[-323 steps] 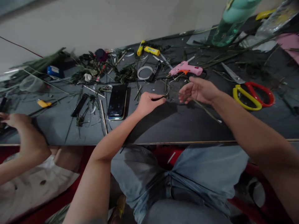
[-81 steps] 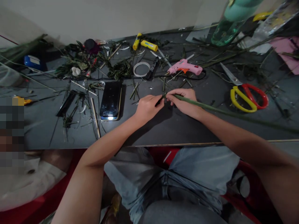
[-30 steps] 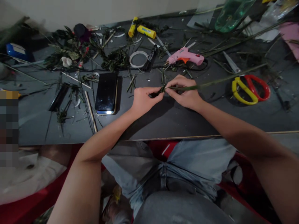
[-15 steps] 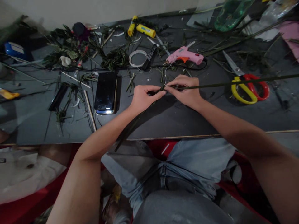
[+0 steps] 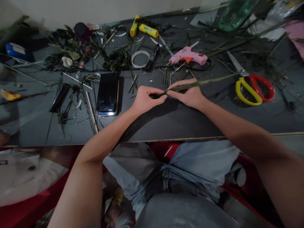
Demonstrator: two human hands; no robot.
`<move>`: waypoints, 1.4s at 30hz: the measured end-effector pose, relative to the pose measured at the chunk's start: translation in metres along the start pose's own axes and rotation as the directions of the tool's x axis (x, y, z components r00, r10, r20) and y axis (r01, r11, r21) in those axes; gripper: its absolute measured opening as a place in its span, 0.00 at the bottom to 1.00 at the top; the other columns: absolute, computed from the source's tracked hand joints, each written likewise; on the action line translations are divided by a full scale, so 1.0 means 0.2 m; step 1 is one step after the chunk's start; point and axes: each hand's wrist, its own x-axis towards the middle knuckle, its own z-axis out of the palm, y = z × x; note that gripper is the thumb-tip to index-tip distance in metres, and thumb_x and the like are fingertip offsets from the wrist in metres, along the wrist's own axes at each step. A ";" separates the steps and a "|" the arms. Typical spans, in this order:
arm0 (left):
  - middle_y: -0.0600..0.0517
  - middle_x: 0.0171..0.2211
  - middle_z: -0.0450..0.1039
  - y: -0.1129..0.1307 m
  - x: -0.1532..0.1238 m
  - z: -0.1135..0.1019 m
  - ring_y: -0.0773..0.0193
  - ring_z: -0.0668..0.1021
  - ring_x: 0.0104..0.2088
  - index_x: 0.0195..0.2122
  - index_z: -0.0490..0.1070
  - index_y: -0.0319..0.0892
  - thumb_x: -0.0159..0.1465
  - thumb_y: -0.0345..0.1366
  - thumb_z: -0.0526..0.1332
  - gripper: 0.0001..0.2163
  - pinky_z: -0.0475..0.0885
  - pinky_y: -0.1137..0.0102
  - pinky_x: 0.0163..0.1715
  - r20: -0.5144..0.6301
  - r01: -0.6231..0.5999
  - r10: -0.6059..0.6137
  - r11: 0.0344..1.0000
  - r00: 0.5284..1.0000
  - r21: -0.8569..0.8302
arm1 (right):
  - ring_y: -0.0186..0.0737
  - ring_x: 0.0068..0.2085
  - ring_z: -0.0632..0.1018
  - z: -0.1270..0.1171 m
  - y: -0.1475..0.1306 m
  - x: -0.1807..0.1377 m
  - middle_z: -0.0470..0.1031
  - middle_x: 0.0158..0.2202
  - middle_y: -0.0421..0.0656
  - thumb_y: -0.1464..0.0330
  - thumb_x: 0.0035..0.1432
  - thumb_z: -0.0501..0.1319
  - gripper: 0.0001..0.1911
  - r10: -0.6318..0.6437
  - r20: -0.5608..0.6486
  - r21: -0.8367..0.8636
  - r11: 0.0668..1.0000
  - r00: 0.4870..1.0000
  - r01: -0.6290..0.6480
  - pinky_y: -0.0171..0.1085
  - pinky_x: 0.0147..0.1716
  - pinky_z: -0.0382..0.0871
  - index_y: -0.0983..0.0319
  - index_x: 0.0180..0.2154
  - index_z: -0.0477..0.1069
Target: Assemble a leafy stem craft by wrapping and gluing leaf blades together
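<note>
While both hands come close together over the middle of the desk (image 5: 185,126), a long green leaf (image 5: 209,81) lies between them at the fingertips, its free length running out past the right hand (image 5: 187,91) toward the scissors. The grip of the left hand (image 5: 149,98) pinches a dark green piece between thumb and fingers, just above the desk; the grip of the right hand pinches the leaf close beside it, thumb below and fingers above. Whether the fingertips of the two hands touch is too small to tell. A thin pale wire (image 5: 171,76) rises from the pinched spot toward the pink glue gun (image 5: 190,56), which lies on its side just beyond the hands, nozzle to the left. Left of the glue gun are a black marker (image 5: 152,57) and a white ring (image 5: 132,61), with two yellow glue sticks (image 5: 148,30) nearer the wall (image 5: 95,9). To the right, the scissors (image 5: 267,87) lie with one yellow and one red handle toward the person. On the left, a dark phone (image 5: 108,93) lies flat near a pale stick (image 5: 91,111), and a clump of dark leaves (image 5: 116,60) sits behind it. Farther out are a blue object (image 5: 17,52) at the left and a green bottle (image 5: 234,17) at the far right edge of the desk.
</note>
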 end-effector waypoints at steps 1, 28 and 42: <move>0.49 0.25 0.81 0.00 0.00 0.00 0.69 0.76 0.25 0.31 0.83 0.37 0.58 0.45 0.69 0.14 0.70 0.73 0.26 0.014 -0.001 0.002 1.000 1.000 -0.008 | 0.39 0.28 0.76 0.00 0.00 0.00 0.80 0.29 0.43 0.55 0.55 0.70 0.13 0.002 0.005 0.006 1.000 1.000 -0.002 0.39 0.27 0.72 0.58 0.33 0.80; 0.51 0.19 0.76 0.03 0.03 -0.02 0.72 0.72 0.20 0.23 0.80 0.37 0.54 0.47 0.72 0.16 0.66 0.74 0.22 0.181 0.211 -0.178 0.960 0.967 -0.182 | 0.41 0.33 0.76 0.02 -0.04 -0.01 0.77 0.30 0.44 0.52 0.49 0.73 0.18 0.087 0.102 0.219 0.970 0.991 -0.108 0.39 0.31 0.74 0.59 0.32 0.75; 0.53 0.20 0.77 0.04 0.00 0.05 0.72 0.74 0.21 0.24 0.81 0.41 0.56 0.44 0.70 0.12 0.68 0.74 0.25 -0.101 0.229 -0.285 0.897 0.953 -0.377 | 0.38 0.30 0.75 -0.22 -0.07 0.08 0.77 0.29 0.48 0.59 0.57 0.69 0.13 0.127 -0.153 -0.178 0.972 0.980 -0.154 0.38 0.29 0.70 0.62 0.30 0.75</move>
